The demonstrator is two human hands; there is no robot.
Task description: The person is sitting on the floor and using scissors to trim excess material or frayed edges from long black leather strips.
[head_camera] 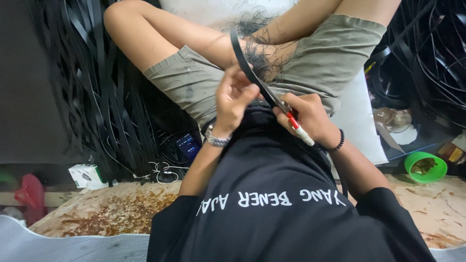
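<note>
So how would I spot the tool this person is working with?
Find the person's lap, between the olive shorts. The right hand there holds a small knife, its blade against a black strip pinched by the left hand. Its red-and-white handle stands out among all the black.

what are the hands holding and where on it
Left hand pinches a black strip near its lower end; right hand grips a red-and-white handled cutter by its handle.

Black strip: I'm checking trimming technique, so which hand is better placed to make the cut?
The right hand: it grips the red-and-white cutter against the black strip, while the left hand only pinches the strip.
</note>
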